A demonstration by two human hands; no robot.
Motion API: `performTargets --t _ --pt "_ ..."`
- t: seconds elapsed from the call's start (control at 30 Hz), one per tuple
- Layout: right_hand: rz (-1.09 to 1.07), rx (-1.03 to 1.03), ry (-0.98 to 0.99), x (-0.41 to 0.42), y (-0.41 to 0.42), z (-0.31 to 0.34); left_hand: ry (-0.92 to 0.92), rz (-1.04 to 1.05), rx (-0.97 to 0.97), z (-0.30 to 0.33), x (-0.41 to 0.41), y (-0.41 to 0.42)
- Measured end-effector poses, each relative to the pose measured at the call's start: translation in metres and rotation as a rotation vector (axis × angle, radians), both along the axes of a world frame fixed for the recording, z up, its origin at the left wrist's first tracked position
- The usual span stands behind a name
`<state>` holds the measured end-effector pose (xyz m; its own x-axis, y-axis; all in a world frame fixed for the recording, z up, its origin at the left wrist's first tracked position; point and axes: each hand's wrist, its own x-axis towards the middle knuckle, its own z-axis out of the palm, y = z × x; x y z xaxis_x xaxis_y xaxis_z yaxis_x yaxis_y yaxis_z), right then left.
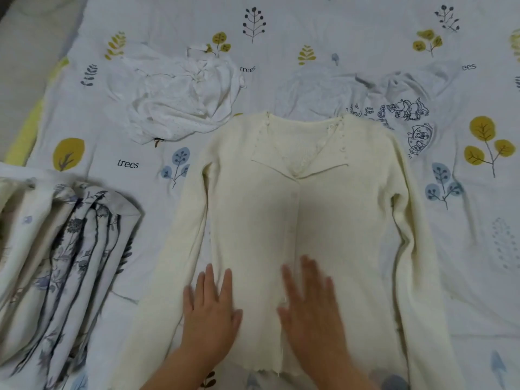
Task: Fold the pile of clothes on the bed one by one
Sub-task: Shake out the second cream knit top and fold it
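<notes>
- A cream cardigan (304,220) lies flat, front up, in the middle of the bed (309,38), sleeves down at both sides.
- The left hand (211,308) and right hand (312,302) press flat on its near part, fingers straight and a little apart, holding nothing.
- I think this step is smoothing. To do it well, push the bumps out to the edges, then fold each sleeve in.
- A crumpled white top (180,99) lies far left, and a white printed shirt (394,108) far right, touching the collar.
- A flowery cloth (64,249) sits near left, apart from the left sleeve. Nothing blocks the hands.
</notes>
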<state>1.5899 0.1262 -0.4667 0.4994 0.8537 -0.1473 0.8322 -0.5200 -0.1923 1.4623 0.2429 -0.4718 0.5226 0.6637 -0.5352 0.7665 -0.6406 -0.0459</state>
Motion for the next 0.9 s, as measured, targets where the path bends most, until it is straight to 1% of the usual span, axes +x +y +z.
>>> performTargets --t 0.03,0.07,0.1,0.17,0.2,0.27,0.3,0.37,0.4,0.47,0.53,0.6,0.7,0.77,0.8,0.83,0.9 --pt "0.132 -0.036 0.017 -0.010 0.001 -0.004 -0.052 0.011 -0.021 -0.001 -0.005 0.001" --pt "0.217 -0.093 0.041 -0.015 0.001 -0.007 -0.124 0.006 -0.028 -0.001 -0.010 0.005" --pt "0.251 -0.123 0.065 -0.018 0.000 -0.012 -0.215 0.001 -0.025 0.000 -0.015 0.010" --pt "0.248 -0.095 0.091 -0.018 0.000 -0.019 -0.423 0.022 0.060 -0.001 -0.026 0.028" --pt "0.228 -0.073 0.080 -0.017 0.003 -0.018 -0.475 0.061 0.100 -0.003 -0.029 0.040" --pt "0.158 0.010 0.044 -0.014 0.011 -0.016 -0.454 0.268 0.147 -0.006 -0.036 0.065" --pt "0.119 0.048 0.041 -0.014 0.014 -0.016 -0.403 0.389 0.128 -0.006 -0.038 0.077" --pt "0.065 0.096 0.095 -0.012 0.020 -0.013 -0.307 0.577 0.007 -0.008 -0.042 0.098" --pt "0.050 0.097 0.138 -0.010 0.023 -0.011 -0.291 0.652 -0.066 -0.007 -0.042 0.107" --pt "0.020 0.082 0.211 -0.009 0.027 -0.005 -0.337 0.762 -0.245 0.004 -0.037 0.119" --pt "-0.011 0.056 0.267 -0.009 0.031 0.001 -0.409 0.792 -0.381 0.020 -0.032 0.125" --pt "-0.027 0.038 0.391 -0.011 0.037 0.010 -0.445 0.776 -0.439 0.040 -0.027 0.126" --pt "-0.138 0.032 0.716 -0.028 0.048 0.026 -0.516 0.702 -0.505 0.078 -0.011 0.116" --pt "-0.271 0.088 1.098 -0.044 0.067 0.050 -0.580 0.658 -0.606 0.100 0.006 0.100" --pt "-0.347 0.158 1.279 -0.048 0.077 0.062 -0.613 0.641 -0.665 0.109 0.016 0.092" --pt "-0.412 0.246 1.368 -0.051 0.084 0.070 -0.659 0.631 -0.722 0.115 0.027 0.084" --pt "-0.577 0.441 1.338 -0.044 0.091 0.078 -0.757 0.590 -0.817 0.128 0.049 0.076"
